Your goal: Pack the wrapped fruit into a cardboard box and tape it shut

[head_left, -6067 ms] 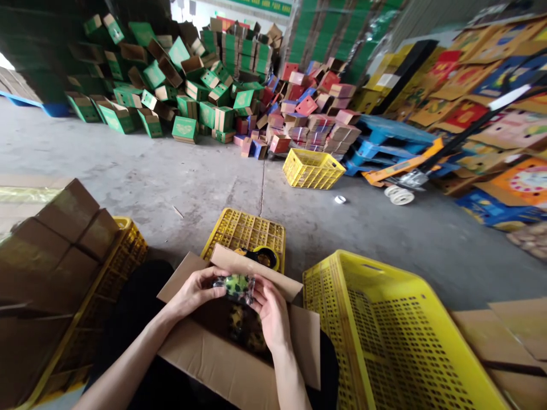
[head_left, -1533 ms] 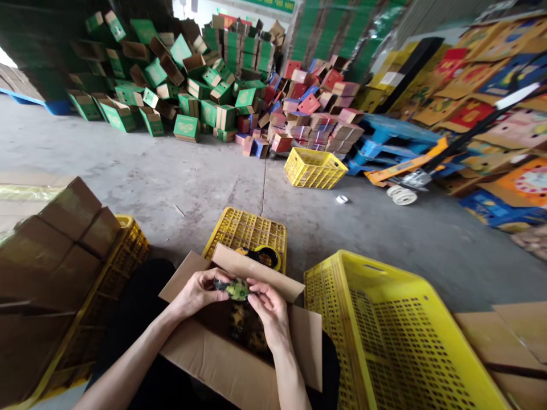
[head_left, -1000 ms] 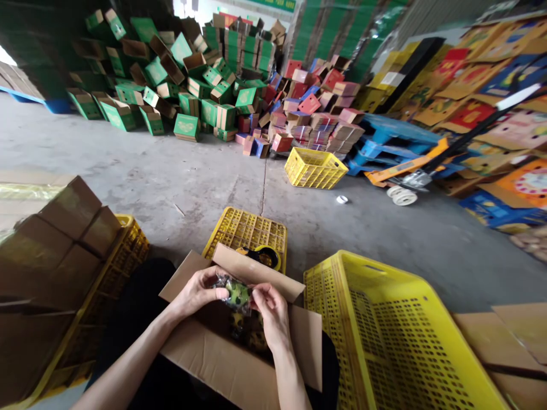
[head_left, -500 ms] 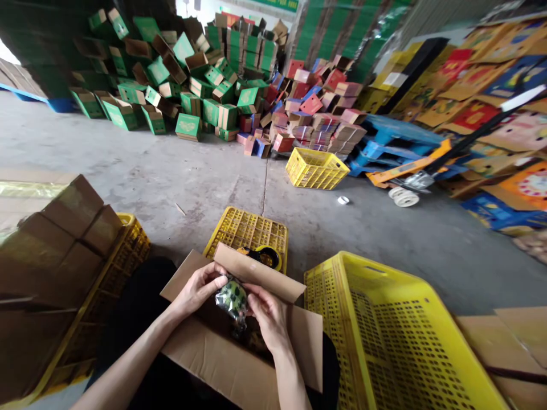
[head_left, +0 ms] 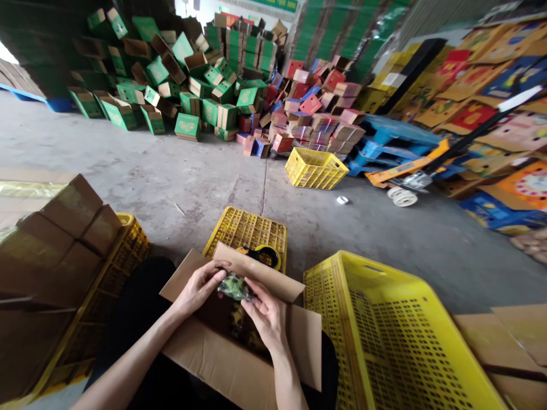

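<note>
Between my hands is a small clear plastic packet (head_left: 233, 286) with green and dark contents; I cannot make out what they are. My left hand (head_left: 204, 286) pinches its left end with thumb and fingers. At its right end, my right hand (head_left: 265, 310) is closed on it too. Both hands are over an open cardboard box (head_left: 222, 364) in my lap, its flaps folded outward. Down inside the box lie more dark and yellowish wrapped items (head_left: 243, 329), partly hidden by my right hand.
A tape dispenser (head_left: 268, 255) rests on an upturned yellow crate (head_left: 248, 228) just ahead. On my right stands a large yellow crate (head_left: 401, 330); on my left, cardboard boxes (head_left: 55, 267) fill another. Farther off are a yellow basket (head_left: 316, 169), a pallet jack (head_left: 410, 173) and heaped green boxes (head_left: 188, 126).
The packet has turned from hanging upright to lying more level between my hands. My right hand has shifted slightly up, and more of the box's contents shows beneath.
</note>
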A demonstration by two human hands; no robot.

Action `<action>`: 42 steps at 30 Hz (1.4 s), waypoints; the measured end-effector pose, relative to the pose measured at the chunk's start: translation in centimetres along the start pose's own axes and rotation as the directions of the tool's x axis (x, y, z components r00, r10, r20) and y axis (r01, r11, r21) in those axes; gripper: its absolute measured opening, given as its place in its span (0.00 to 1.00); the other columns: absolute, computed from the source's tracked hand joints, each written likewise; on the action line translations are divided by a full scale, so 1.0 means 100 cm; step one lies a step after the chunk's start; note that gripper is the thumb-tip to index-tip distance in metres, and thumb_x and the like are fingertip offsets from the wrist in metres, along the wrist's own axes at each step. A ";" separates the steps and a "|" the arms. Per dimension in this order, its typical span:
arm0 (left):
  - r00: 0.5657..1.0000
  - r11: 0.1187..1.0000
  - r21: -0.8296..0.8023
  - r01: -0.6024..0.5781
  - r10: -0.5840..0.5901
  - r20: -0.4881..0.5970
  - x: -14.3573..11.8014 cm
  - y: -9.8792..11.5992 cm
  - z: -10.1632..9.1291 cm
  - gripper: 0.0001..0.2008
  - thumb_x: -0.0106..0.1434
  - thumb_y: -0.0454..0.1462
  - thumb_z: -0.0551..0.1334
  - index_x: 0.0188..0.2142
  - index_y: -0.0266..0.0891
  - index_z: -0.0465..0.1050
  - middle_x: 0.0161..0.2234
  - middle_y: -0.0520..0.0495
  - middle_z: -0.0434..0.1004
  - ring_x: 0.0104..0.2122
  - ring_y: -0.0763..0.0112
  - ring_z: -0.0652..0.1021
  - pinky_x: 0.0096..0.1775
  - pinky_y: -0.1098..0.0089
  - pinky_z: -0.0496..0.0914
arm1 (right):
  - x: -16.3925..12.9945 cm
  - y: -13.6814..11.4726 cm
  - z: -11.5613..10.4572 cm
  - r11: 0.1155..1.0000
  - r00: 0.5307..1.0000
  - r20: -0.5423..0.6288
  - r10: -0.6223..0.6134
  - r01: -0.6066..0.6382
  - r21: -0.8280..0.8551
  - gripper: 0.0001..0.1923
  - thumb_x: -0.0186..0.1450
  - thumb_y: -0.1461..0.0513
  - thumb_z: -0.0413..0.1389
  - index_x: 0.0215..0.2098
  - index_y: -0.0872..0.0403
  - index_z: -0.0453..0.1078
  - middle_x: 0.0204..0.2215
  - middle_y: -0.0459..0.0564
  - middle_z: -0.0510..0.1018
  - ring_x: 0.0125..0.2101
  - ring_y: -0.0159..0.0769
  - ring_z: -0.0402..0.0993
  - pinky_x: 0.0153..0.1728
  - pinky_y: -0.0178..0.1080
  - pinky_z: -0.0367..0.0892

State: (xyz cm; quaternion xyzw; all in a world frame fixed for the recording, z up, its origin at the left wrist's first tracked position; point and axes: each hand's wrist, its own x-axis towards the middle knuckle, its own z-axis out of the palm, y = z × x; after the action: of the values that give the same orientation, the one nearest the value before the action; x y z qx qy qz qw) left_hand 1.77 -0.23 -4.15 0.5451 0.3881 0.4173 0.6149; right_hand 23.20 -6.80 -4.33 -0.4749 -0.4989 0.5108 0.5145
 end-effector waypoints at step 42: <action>0.985 0.912 -0.395 -0.107 0.043 -0.167 0.008 -0.019 -0.005 0.34 0.69 0.61 0.60 0.61 0.38 0.74 0.62 0.34 0.76 0.66 0.46 0.71 0.67 0.50 0.62 | 0.007 0.023 -0.002 0.958 0.969 -0.012 0.246 -0.245 -0.152 0.18 0.63 0.50 0.67 0.45 0.52 0.76 0.28 0.46 0.80 0.30 0.41 0.82 0.35 0.41 0.80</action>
State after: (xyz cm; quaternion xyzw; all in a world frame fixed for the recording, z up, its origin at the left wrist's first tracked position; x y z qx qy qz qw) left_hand 1.73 0.61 -6.09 0.3875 0.3192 0.5524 0.6654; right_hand 23.26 -6.02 -6.57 -0.5693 -0.4756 0.5325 0.4076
